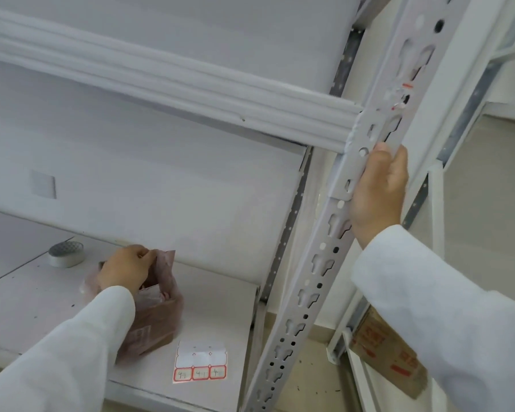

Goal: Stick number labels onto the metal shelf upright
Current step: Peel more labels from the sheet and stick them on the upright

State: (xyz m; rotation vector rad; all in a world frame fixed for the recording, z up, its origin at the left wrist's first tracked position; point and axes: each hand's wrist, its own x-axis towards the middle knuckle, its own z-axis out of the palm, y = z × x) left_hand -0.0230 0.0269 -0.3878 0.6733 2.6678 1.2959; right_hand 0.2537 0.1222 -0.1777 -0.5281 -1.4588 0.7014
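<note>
1. Grey perforated metal shelf upright (318,263) runs diagonally through the right of the frame; the right hand (378,194) wraps its edge, fingers curled round it.
2. Left hand (125,270), lower left, pinches the rim of a crinkled reddish plastic bag (158,316).
3. Red-bordered label sheet (200,365) lies flat on the shelf board (220,307), lower centre, just beside the bag.
4. Round ribbed metal disc (66,253) sits left of the bag.

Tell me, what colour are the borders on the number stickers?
Red, on the label sheet in the head view.

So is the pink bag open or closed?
Open. The pink bag gapes at the top, its flap standing up, and the left hand pinches its rim, with packets showing inside.
</note>
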